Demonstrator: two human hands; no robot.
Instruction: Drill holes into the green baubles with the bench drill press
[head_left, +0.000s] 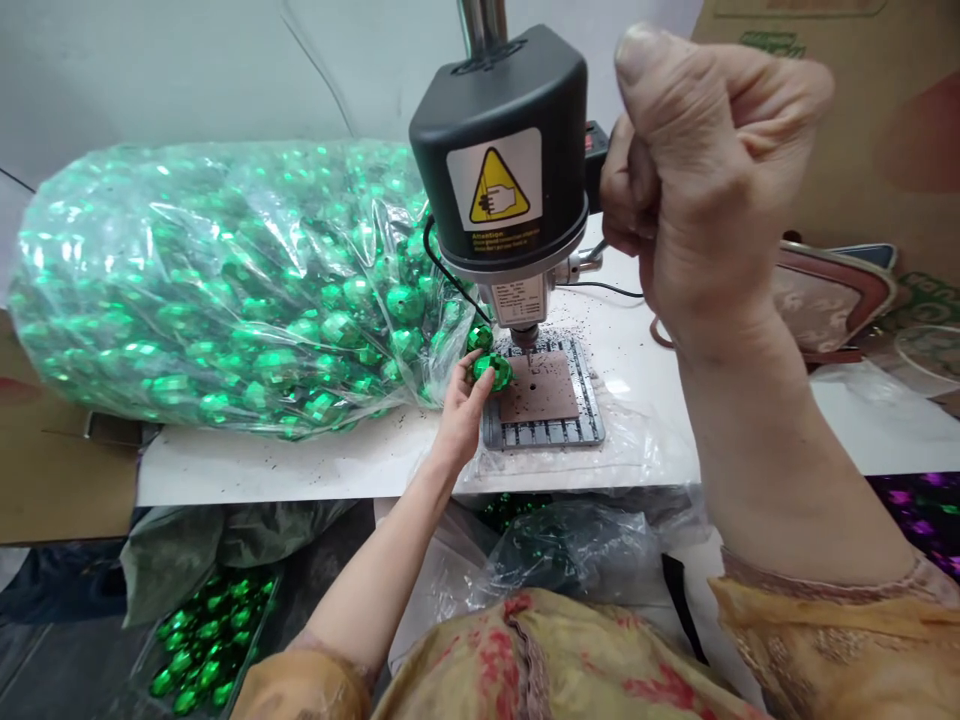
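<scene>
One green faceted ball, centre, gripped in left hand, beside drill bit, not under it. Right hand, upper right: fingers closed, anything gripped hidden. Bagged balls, left; more balls, lower left: share done or left, cannot tell.

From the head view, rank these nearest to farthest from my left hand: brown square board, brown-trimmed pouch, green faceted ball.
From the left hand:
1. Green faceted ball: in its fingertips.
2. Brown square board: just right, on the drill's base.
3. Brown-trimmed pouch: far right, beyond the right forearm.
</scene>
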